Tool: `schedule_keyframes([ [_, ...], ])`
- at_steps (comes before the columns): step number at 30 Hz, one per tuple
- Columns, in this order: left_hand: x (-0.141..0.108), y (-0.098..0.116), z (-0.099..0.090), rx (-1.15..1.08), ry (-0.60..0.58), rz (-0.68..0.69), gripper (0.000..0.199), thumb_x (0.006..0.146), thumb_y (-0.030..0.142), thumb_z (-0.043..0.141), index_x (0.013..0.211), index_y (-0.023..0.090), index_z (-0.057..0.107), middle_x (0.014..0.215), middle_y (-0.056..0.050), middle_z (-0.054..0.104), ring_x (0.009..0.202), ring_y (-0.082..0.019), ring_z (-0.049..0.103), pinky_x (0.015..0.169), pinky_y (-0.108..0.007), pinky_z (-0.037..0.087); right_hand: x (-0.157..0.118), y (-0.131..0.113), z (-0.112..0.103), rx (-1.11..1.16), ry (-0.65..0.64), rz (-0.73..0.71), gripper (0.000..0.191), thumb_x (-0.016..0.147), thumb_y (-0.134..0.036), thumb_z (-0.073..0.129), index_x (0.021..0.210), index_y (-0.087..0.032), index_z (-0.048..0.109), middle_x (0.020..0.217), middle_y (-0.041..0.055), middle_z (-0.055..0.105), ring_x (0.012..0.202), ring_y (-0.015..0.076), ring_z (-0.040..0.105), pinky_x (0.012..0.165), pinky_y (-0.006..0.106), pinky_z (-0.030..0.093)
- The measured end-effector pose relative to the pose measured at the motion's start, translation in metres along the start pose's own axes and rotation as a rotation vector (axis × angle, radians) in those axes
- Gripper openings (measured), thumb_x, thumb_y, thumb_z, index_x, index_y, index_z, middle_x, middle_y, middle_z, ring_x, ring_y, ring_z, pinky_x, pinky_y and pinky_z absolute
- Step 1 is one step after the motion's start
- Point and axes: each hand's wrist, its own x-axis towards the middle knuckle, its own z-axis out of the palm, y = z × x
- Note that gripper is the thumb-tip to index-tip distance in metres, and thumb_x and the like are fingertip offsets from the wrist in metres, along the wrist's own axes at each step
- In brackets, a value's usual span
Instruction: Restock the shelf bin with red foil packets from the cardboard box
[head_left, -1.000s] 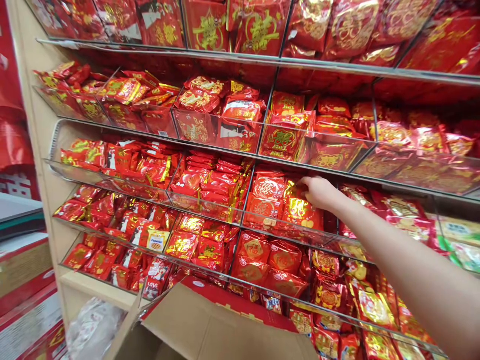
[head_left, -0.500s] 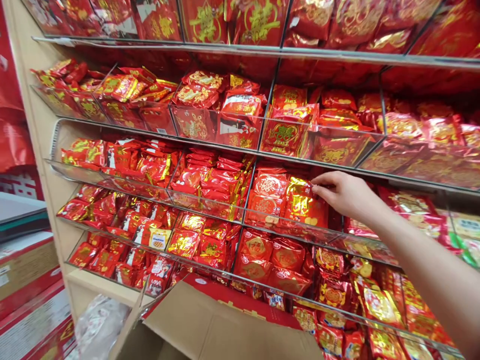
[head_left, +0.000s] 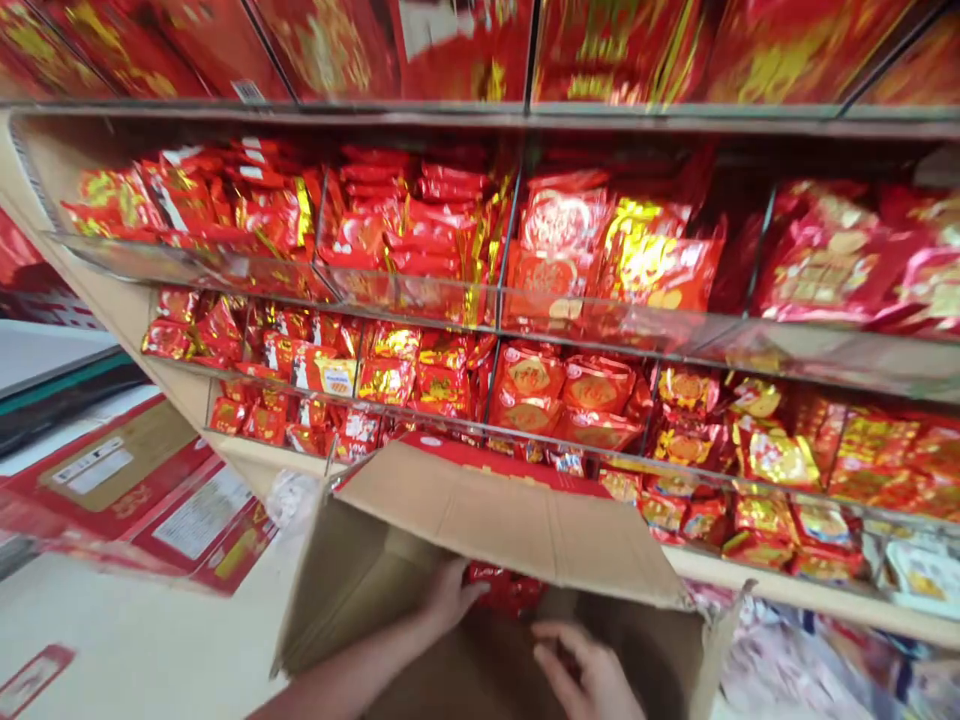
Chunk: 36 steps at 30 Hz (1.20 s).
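Observation:
Both hands are inside an open cardboard box (head_left: 615,545). My left hand (head_left: 448,595) closes on the left edge of some shiny red snack packets (head_left: 510,590) deep in the box; part of its fingers is hidden behind them. Just right of and below the packets is my right hand (head_left: 585,670), its fingers loosely bent and apart, with nothing visible in them. The box's far flap leans toward the shelves and shades the inside.
Beyond the box rise tiered shelves with clear fronts (head_left: 427,295) and dividers, filled with red and gold packets (head_left: 660,255). Red and brown cartons (head_left: 135,480) stand at the left. A clear plastic bag (head_left: 291,498) lies beside the box.
My right hand has left the gold-and-red packets on the shelf and come down into the box. My left hand has come into view there. The view has tilted down.

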Motion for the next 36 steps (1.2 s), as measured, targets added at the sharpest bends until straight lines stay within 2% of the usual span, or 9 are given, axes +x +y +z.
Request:
schedule_keyframes([
  [4, -0.032, 0.007, 0.007, -0.056, -0.176, 0.054, 0.021, 0.061, 0.02, 0.073, 0.075, 0.017, 0.058, 0.066, 0.005, 0.057, 0.067, -0.014, 0.054, 0.064, -0.024, 0.043, -0.019, 0.016, 0.008, 0.219, 0.157, 0.4, 0.039, 0.08, -0.042, 0.049, 0.106, -0.014, 0.058, 0.101, 0.0119, 0.066, 0.093, 0.0202, 0.062, 0.079, 0.029, 0.05],
  [10, -0.069, 0.05, 0.028, -0.199, -0.125, 0.149, 0.021, 0.08, 0.037, 0.054, 0.083, 0.016, 0.057, 0.074, 0.001, 0.059, 0.069, -0.014, 0.053, 0.066, -0.024, 0.044, -0.016, -0.018, 0.007, 0.268, 0.285, 0.43, 0.043, 0.086, -0.048, 0.034, 0.061, -0.018, 0.051, 0.052, 0.0006, 0.052, 0.048, 0.0138, 0.048, 0.045, 0.024, 0.04],
  [13, -0.08, 0.065, 0.03, -0.241, -0.04, 0.197, 0.02, 0.082, 0.035, 0.052, 0.086, 0.017, 0.059, 0.081, -0.002, 0.063, 0.077, -0.016, 0.056, 0.072, -0.026, 0.044, -0.02, -0.037, -0.005, 0.215, 0.359, 0.303, 0.034, 0.088, -0.039, 0.037, 0.067, -0.018, 0.054, 0.056, 0.0004, 0.055, 0.05, 0.0137, 0.051, 0.048, 0.023, 0.043],
  [16, -0.091, 0.08, 0.024, -0.334, -0.029, 0.238, 0.018, 0.08, 0.034, 0.059, 0.088, 0.018, 0.062, 0.082, -0.002, 0.065, 0.077, -0.016, 0.059, 0.072, -0.025, 0.046, -0.026, -0.051, -0.024, 0.214, 0.279, 0.019, 0.015, 0.084, -0.029, 0.048, 0.091, -0.021, 0.059, 0.074, 0.0017, 0.062, 0.063, 0.0151, 0.059, 0.055, 0.022, 0.049],
  [20, -0.105, 0.102, 0.018, -0.64, -0.281, 0.183, 0.035, 0.084, 0.041, 0.054, 0.114, 0.024, 0.053, 0.115, -0.005, 0.061, 0.107, -0.019, 0.054, 0.093, -0.033, 0.04, -0.03, -0.06, -0.043, -0.112, 0.388, -0.312, 0.048, 0.075, -0.01, 0.057, 0.12, -0.027, 0.051, 0.1, 0.0063, 0.059, 0.092, 0.0197, 0.058, 0.075, 0.029, 0.051],
  [24, -0.107, 0.115, 0.017, -1.002, -0.48, -0.013, 0.043, 0.084, 0.036, 0.057, 0.123, 0.028, 0.043, 0.131, -0.005, 0.05, 0.118, -0.021, 0.048, 0.099, -0.04, 0.035, -0.032, -0.057, -0.047, -0.343, 0.392, -0.452, 0.063, 0.073, -0.005, 0.054, 0.129, -0.03, 0.043, 0.116, 0.0089, 0.051, 0.112, 0.0255, 0.046, 0.085, 0.038, 0.048],
  [26, -0.102, 0.116, 0.016, -1.027, -0.435, -0.017, 0.044, 0.08, 0.026, 0.063, 0.121, 0.026, 0.046, 0.124, -0.005, 0.056, 0.112, -0.02, 0.052, 0.097, -0.039, 0.036, -0.033, -0.056, -0.046, -0.293, 0.378, -0.387, 0.059, 0.074, -0.006, 0.049, 0.127, -0.029, 0.045, 0.123, 0.0085, 0.047, 0.116, 0.0266, 0.043, 0.087, 0.041, 0.047],
  [30, -0.091, 0.116, 0.01, -0.98, -0.373, 0.034, 0.044, 0.078, 0.026, 0.066, 0.117, 0.022, 0.047, 0.113, -0.006, 0.06, 0.107, -0.022, 0.054, 0.097, -0.042, 0.034, -0.031, -0.06, -0.047, 0.086, 0.471, 0.014, 0.046, 0.082, -0.015, 0.047, 0.126, -0.027, 0.044, 0.121, 0.009, 0.053, 0.106, 0.022, 0.055, 0.082, 0.036, 0.052],
  [36, -0.084, 0.118, 0.004, -0.821, -0.388, 0.1, 0.043, 0.078, 0.031, 0.064, 0.116, 0.024, 0.044, 0.108, -0.005, 0.06, 0.1, -0.02, 0.057, 0.091, -0.04, 0.038, -0.012, -0.063, -0.047, 0.568, 0.256, 0.212, 0.03, 0.079, -0.024, 0.059, 0.109, -0.023, 0.056, 0.104, 0.0073, 0.066, 0.091, 0.0189, 0.064, 0.076, 0.028, 0.055],
])
